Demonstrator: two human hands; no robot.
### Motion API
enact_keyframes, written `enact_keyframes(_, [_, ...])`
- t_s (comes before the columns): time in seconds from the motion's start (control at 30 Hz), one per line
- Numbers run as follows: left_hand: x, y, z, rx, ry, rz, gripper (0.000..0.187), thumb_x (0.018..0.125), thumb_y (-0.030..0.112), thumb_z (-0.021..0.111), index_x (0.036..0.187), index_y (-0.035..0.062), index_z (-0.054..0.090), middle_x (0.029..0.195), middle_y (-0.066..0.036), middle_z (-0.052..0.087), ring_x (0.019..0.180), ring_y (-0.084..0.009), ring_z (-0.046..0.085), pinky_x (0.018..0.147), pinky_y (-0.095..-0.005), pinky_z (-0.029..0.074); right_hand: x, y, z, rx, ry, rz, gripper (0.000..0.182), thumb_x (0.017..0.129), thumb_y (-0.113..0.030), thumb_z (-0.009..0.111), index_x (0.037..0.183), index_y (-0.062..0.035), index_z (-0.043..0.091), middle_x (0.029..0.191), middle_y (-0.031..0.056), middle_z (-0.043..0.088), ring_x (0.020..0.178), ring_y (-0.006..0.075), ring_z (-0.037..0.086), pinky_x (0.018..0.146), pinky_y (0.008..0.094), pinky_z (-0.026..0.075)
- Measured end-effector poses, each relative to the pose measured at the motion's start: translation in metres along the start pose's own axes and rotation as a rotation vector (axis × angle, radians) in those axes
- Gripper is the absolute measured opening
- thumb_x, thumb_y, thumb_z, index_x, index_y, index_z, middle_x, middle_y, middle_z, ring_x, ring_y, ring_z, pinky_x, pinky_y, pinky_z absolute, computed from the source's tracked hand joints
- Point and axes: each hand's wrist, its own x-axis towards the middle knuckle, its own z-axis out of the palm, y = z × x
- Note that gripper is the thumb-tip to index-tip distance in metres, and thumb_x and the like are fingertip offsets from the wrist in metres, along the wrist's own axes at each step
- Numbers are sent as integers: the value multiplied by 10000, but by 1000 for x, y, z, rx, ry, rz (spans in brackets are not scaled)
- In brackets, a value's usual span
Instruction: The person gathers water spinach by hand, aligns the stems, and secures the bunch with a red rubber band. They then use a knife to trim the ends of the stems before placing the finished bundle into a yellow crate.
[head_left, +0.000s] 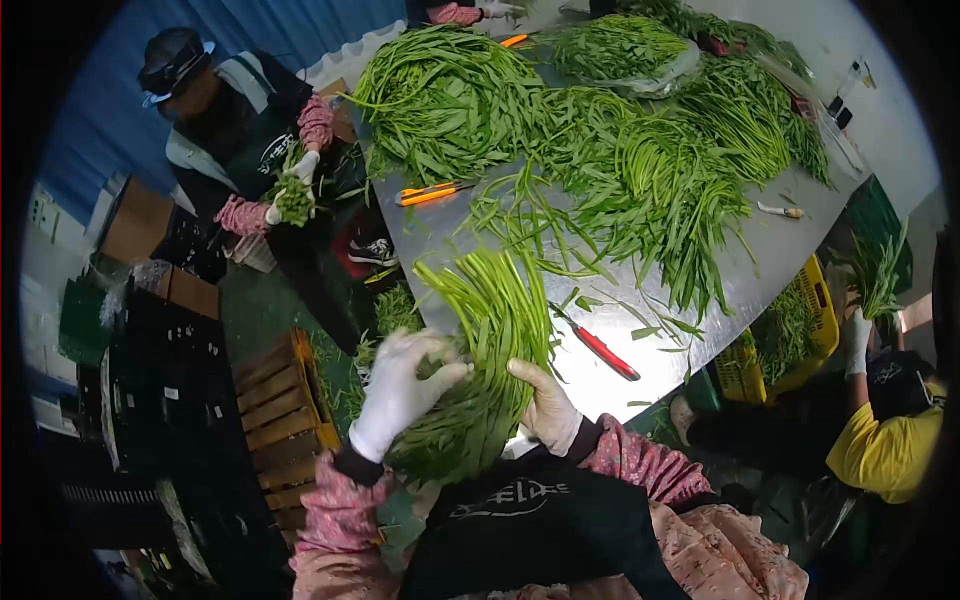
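Observation:
A thick bunch of water spinach (490, 345), its pale cut stems pointing away and its leaves hanging toward my apron, stands in front of me at the table edge. My right hand (548, 405), in a white glove, grips the bunch from the right with the thumb across its front. On the other side, my gloved left hand (408, 385) is beside the leaves, thumb and slightly blurred fingers apart. A red-handled knife (605, 353) lies on the metal table (625, 385), just beyond my right hand, among loose leaves.
Large heaps of greens (450, 105) cover the table's far side. An orange knife (430, 193) lies near its left edge. Co-workers stand left (250, 140) and sit right (885, 440), handling greens. A yellow crate (820, 325) and a wooden pallet (280, 410) flank the table.

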Motion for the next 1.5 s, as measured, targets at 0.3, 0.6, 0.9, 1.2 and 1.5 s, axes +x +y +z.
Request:
enact_keyframes(0.3, [-59, -4, 75, -1213, -561, -494, 974, 822, 203, 791, 1544, 39, 158, 1476, -101, 372, 1343, -189, 383, 1120, -316, 323, -16, 6, 2, -321, -16, -100, 591, 889, -218, 715, 1374, -13, 446, 1218, 97, 596, 1068, 182, 614, 927, 348, 522])
enact_keyframes(0.6, [-22, -27, 5, -889, -895, -555, 637, 796, 180, 805, 1341, 1, 528, 1234, -75, 624, 1136, -150, 564, 1005, -294, 433, -5, -15, 8, -803, -252, 68, 741, 891, -418, 719, 1423, -3, 412, 1359, 109, 515, 1236, 225, 500, 1050, 362, 399])
enact_keyframes(0.9, [-81, 25, 43, -971, -940, -819, 577, 802, 328, 797, 1222, -23, 613, 1052, -86, 684, 919, -140, 637, 786, -261, 521, -58, -92, -7, -1848, -466, 554, 475, 867, -375, 722, 1186, -30, 655, 1127, 150, 678, 1055, 246, 635, 896, 359, 483])
enact_keyframes(1.2, [-89, 40, 44, -863, -829, -720, 589, 802, 317, 775, 1251, -23, 602, 1128, -120, 672, 1045, -201, 620, 942, -302, 483, -60, -96, 66, -2281, -385, -64, 800, 838, -466, 709, 1507, -193, 365, 554, 91, 516, 448, 254, 541, 468, 386, 446])
enact_keyframes(1.5, [-94, 41, 45, -868, -850, -848, 684, 800, 242, 781, 1366, 2, 482, 1192, -108, 642, 1079, -185, 599, 968, -308, 467, 4, -100, -20, -2107, 259, -861, 154, 860, -116, 655, 1014, -109, 661, 819, 118, 698, 704, 327, 681, 619, 407, 544])
